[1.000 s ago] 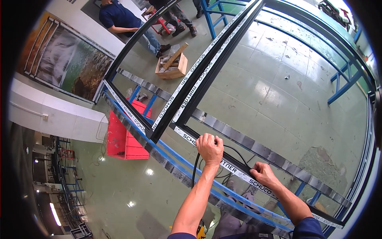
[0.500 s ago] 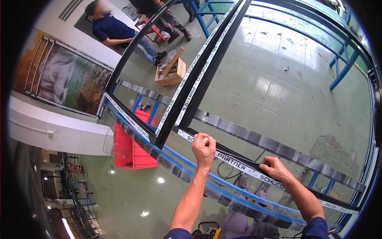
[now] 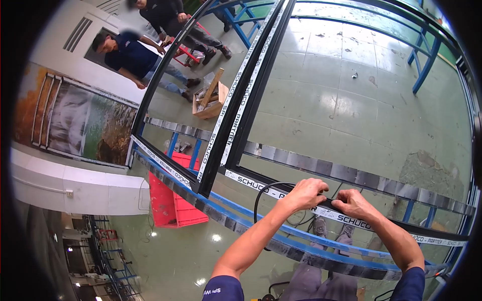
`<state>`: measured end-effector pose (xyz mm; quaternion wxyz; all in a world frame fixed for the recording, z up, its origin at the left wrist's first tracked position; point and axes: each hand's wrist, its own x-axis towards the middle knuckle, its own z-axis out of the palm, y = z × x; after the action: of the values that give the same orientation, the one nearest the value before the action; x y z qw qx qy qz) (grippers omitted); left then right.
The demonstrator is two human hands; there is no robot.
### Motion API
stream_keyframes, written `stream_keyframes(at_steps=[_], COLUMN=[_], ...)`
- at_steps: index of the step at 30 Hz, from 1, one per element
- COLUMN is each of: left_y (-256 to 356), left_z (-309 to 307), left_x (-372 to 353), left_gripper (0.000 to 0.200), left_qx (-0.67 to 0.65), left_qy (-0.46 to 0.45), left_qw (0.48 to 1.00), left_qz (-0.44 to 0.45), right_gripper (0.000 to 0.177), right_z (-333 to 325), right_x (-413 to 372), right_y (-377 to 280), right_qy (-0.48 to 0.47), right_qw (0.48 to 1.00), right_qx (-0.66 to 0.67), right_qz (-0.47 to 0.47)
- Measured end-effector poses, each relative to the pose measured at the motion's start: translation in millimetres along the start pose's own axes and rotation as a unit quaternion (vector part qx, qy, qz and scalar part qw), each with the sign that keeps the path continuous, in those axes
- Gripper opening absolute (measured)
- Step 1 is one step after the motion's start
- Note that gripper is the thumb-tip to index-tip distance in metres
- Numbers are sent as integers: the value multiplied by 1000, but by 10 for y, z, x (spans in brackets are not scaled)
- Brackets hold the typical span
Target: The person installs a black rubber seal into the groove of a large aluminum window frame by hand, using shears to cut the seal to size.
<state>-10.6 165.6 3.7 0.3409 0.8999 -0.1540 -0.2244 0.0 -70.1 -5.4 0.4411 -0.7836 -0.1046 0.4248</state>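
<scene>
Black window frame (image 3: 251, 90) lies flat on a blue steel trestle (image 3: 241, 208), its central mullion running long-axis away from the worker toward the far end of the hall. The near rail (image 3: 251, 181), banded with white printed tape, runs crosswise, left to right, in front of the worker.

Red crate (image 3: 168, 200) stands on the floor under the frame's left corner; its inside does not show. Wooden box (image 3: 208, 103) sits further off, with a timber offcut (image 3: 213, 88) leaning out of it.

Both forearms reach forward and meet at the near rail. Left hand (image 3: 304, 193) is palm down, fingers closed on a black gasket (image 3: 257, 200) that loops down below the rail. Right hand (image 3: 354, 203) sits just beside it, fingertips bent onto the rail; whether it pinches the gasket cannot be told
</scene>
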Motion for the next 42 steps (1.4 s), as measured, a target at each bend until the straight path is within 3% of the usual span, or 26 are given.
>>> stream_keyframes(at_steps=[3, 7, 11, 15, 22, 26, 28, 29, 32, 33, 36, 42], left_y=[76, 134, 267, 231, 238, 259, 266, 239, -62, 44, 202, 188], left_z=[-104, -119, -178, -158, -173, -128, -167, -218, -290, -341, -341, -278], left_x=[129, 153, 247, 308, 435, 332, 314, 362, 270, 264, 292, 227], left_gripper=[25, 21, 21, 23, 21, 22, 26, 31, 32, 29, 29, 25], left_qx=[-48, -47, -5, -51, 27, 49, 34, 63, -14, -43, -7, 27], left_qy=[-107, -122, -170, -196, -275, -215, -214, -261, -244, -235, -250, -213], left_qw=[993, 991, 985, 978, 958, 973, 972, 956, 966, 961, 954, 969], left_qz=[-32, -4, -26, -53, -74, -68, -86, -119, -90, -140, -166, -125], right_gripper=[33, 32, 31, 30, 28, 23, 23, 25, 29, 29, 27, 26], right_z=[-34, -61, -236, -323, -333, -249, -256, -213, -234, -259, -212, -171], right_x=[-37, 31, 200, 284, 275, 362, 373, 418, 383, 367, 412, 408], right_y=[-126, -103, -292, -306, -213, -177, -148, -60, -14, -40, -59, -148], right_qy=[27, 10, -86, -139, -131, -129, -133, -131, -148, -161, -179, -182], right_qw=[996, 993, 963, 958, 955, 948, 954, 954, 960, 960, 958, 960], right_qx=[-84, -119, -257, -250, -242, -257, -230, -227, -196, -190, -183, -173], right_qz=[1, -3, -10, -29, -108, -134, -137, -146, -136, -130, -130, -126])
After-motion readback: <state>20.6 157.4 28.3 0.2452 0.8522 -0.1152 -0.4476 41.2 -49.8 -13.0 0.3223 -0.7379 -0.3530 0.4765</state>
